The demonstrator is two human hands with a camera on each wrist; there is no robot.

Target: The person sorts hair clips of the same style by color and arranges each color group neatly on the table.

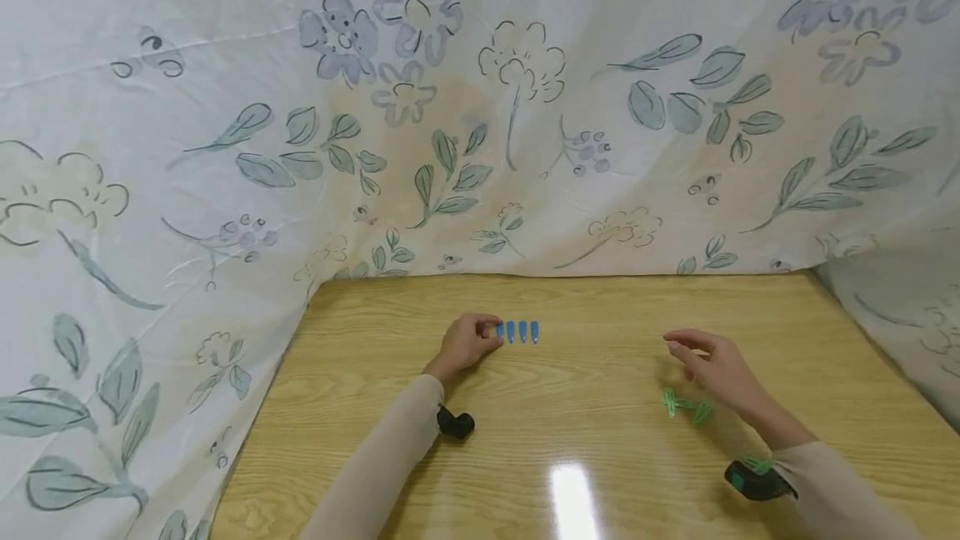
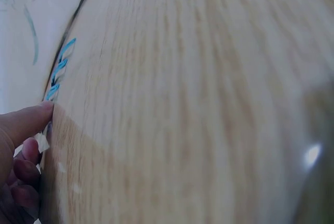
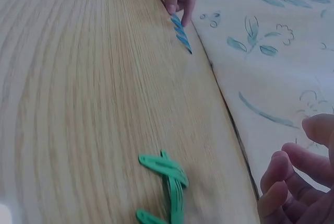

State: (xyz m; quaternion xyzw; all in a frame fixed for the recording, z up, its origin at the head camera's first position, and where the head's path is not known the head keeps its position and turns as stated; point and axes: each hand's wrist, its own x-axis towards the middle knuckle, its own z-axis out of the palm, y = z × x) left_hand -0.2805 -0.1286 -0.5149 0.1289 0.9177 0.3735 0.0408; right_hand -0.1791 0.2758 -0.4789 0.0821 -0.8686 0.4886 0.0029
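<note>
Several blue snap hair clips (image 1: 522, 332) lie side by side in a short row on the wooden table. At the row's left end, my left hand (image 1: 467, 343) pinches the outermost clip between thumb and finger; the hand partly covers it. The left wrist view shows the thumb (image 2: 31, 122) at the near end of the row. My right hand (image 1: 712, 365) hovers over the table with loosely bent fingers and nothing visible in them. Just below it lies a loose cluster of green snap hair clips (image 1: 684, 403), overlapping in the right wrist view (image 3: 169, 174).
Another green clip (image 1: 756, 465) shows beside the right wrist camera (image 1: 750, 482). A floral cloth (image 1: 525, 148) hangs along the table's back edge and both sides. Light glares off the front of the wooden table (image 1: 525, 407).
</note>
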